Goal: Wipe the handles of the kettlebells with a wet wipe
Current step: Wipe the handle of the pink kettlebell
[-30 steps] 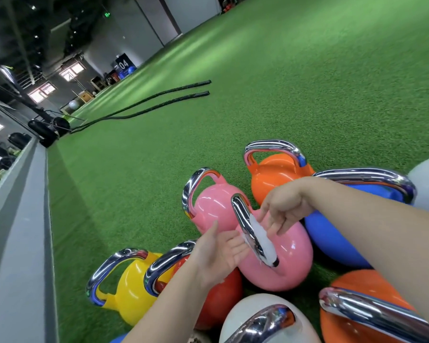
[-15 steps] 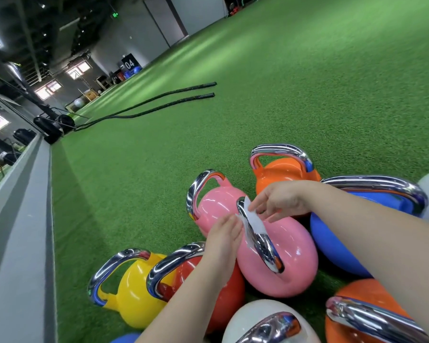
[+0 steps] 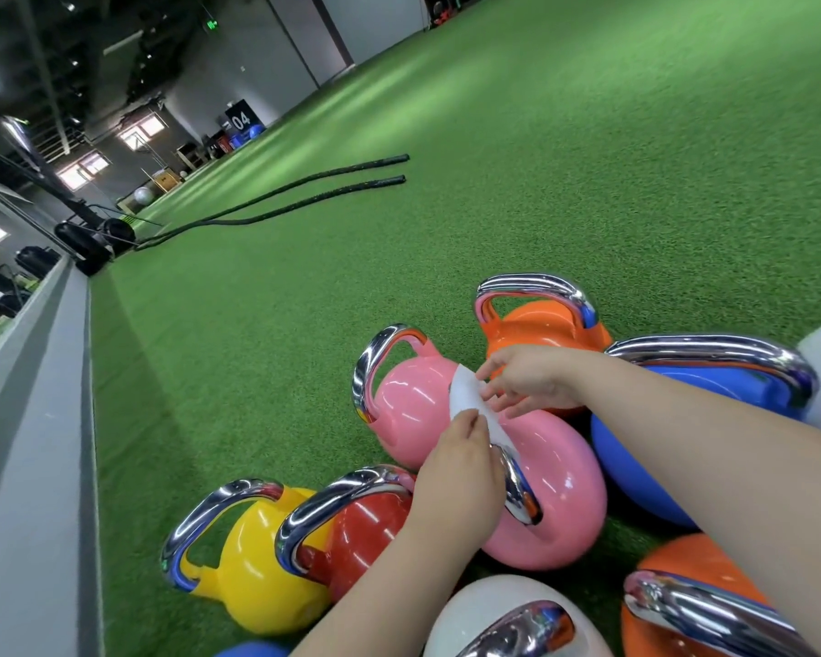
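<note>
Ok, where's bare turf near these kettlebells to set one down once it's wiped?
Open turf lies left of the far pink kettlebell, up to the grey ledge, and beyond the orange kettlebell toward the ropes. It is crowded around both hands: the near kettlebells sit bunched together.

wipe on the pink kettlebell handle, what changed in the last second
The wipe slid up the handle toward its far end, baring the near chrome. The left hand closed in and pinches its lower edge; the right hand kept its grip on the upper edge. The kettlebells stayed put.
</note>
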Available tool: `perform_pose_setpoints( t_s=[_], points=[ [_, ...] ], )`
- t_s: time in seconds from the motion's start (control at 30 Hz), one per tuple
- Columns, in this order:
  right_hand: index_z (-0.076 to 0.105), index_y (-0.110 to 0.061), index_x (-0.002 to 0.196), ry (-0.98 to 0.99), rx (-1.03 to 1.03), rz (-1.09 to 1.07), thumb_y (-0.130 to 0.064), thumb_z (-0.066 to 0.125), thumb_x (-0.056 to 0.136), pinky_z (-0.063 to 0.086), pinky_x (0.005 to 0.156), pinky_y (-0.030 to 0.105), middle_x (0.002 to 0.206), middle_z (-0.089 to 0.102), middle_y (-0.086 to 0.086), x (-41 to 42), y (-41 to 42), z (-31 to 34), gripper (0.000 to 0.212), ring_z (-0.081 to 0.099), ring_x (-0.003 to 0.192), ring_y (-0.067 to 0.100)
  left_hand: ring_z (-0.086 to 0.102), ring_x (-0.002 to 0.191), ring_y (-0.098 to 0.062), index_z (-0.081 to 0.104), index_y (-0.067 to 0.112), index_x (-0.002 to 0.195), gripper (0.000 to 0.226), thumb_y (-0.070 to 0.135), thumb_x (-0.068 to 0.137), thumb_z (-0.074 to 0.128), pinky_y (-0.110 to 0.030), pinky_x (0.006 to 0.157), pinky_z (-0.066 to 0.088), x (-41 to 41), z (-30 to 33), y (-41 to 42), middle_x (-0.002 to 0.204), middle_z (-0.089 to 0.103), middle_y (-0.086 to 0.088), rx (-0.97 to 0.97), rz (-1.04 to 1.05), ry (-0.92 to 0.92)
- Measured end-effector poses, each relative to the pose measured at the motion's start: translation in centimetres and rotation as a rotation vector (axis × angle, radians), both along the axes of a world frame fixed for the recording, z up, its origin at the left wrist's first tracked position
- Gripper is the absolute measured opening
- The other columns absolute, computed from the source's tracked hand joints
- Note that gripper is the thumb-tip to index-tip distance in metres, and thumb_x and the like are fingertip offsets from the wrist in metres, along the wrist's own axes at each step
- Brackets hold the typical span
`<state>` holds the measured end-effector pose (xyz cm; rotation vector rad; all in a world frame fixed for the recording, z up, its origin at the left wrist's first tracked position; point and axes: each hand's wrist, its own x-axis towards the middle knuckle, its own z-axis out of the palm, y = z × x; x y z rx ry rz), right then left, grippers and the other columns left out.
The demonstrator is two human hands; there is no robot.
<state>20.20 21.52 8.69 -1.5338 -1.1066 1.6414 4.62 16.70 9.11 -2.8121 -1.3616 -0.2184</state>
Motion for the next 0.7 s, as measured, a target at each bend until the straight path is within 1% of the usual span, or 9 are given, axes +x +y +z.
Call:
perform_pose_setpoints(
  t_s=[0.07,0.13,0.23,0.3,0.4,0.47,0.5,0.6,0.7],
  points=[
    [0.060,-0.011,0.094,-0.022,0.017,0.012,0.006,0.033,0.093,0.048,0.083,0.033,0.115,0.054,0.013,0.1,-0.2,0.2,0.031,0.056,0.100,0.025,0.058,0.105,-0.017,0.057,0.003,0.118,0.034,0.012,0.093,0.036,-0.020,0.086,0.040,-0.2,0.2,0.0,0.123,0.054,-0.005,-0.043,0.060,-0.046],
    [0.063,-0.012,0.085,0.003,0.036,0.021,0.011,0.030,0.090,0.049,0.083,0.029,0.123,0.053,0.013,-0.1,-0.3,0.2,0.041,0.056,0.110,0.026,0.051,0.112,-0.019,0.050,0.005,0.125,0.033,0.013,0.096,0.036,-0.021,0.091,0.034,-0.4,0.5,0.0,0.129,0.048,-0.006,-0.174,0.129,-0.073],
    [0.065,-0.007,0.094,0.001,0.070,0.042,0.015,0.030,0.089,0.050,0.074,0.023,0.118,0.052,0.013,-0.7,-0.1,0.0,0.042,0.056,0.093,0.019,0.041,0.124,-0.021,0.042,0.004,0.130,0.035,0.007,0.095,0.035,-0.018,0.096,0.029,0.1,0.9,0.7,0.138,0.037,-0.009,-0.158,0.155,-0.154],
    [0.062,-0.005,0.106,0.012,0.088,0.065,0.018,0.029,0.086,0.049,0.070,0.019,0.111,0.054,0.010,-0.8,0.0,0.0,0.045,0.053,0.082,0.014,0.023,0.138,-0.024,0.023,0.001,0.142,0.048,0.003,0.095,0.034,-0.020,0.106,0.020,1.1,1.2,1.4,0.151,0.017,-0.013,-0.182,0.113,-0.202],
    [0.056,-0.009,0.096,0.116,0.098,0.027,0.020,0.027,0.085,0.048,0.082,0.028,0.100,0.055,0.008,-0.4,0.2,-0.2,0.042,0.052,0.092,0.021,-0.006,0.144,-0.028,-0.006,-0.006,0.143,0.060,0.002,0.097,0.031,-0.025,0.115,0.004,2.6,0.3,2.4,0.153,-0.010,-0.019,-0.274,0.054,-0.108],
    [0.052,-0.007,0.094,0.213,0.056,-0.055,0.018,0.029,0.087,0.047,0.082,0.030,0.100,0.054,0.011,0.0,0.2,-0.2,0.035,0.052,0.095,0.024,-0.012,0.143,-0.028,-0.009,-0.009,0.141,0.060,0.005,0.099,0.029,-0.025,0.116,-0.002,2.9,-0.7,2.9,0.153,-0.011,-0.020,-0.361,0.119,-0.110],
    [0.053,-0.003,0.099,0.230,0.041,-0.072,0.018,0.029,0.088,0.048,0.082,0.030,0.105,0.054,0.014,0.2,0.3,-0.3,0.034,0.053,0.098,0.025,-0.013,0.143,-0.028,-0.008,-0.009,0.142,0.058,0.008,0.099,0.028,-0.026,0.116,-0.004,3.0,-1.2,3.2,0.153,-0.010,-0.021,-0.368,0.146,-0.115],
    [0.056,0.007,0.116,0.194,0.012,0.000,0.018,0.027,0.086,0.051,0.075,0.024,0.113,0.057,0.016,0.3,0.4,-0.5,0.042,0.056,0.101,0.023,-0.015,0.143,-0.026,-0.007,-0.006,0.143,0.057,0.012,0.101,0.027,-0.025,0.115,-0.005,2.9,-2.1,3.2,0.153,-0.013,-0.019,-0.406,0.205,-0.190],
    [0.060,0.002,0.113,0.184,-0.005,0.034,0.008,0.037,0.088,0.046,0.079,0.022,0.111,0.060,0.013,0.2,0.6,-0.6,0.034,0.054,0.104,0.018,-0.018,0.142,-0.026,-0.011,-0.006,0.143,0.059,0.012,0.101,0.026,-0.025,0.113,-0.006,2.9,-2.3,3.5,0.153,-0.017,-0.018,-0.446,0.211,-0.202]
  ],
)
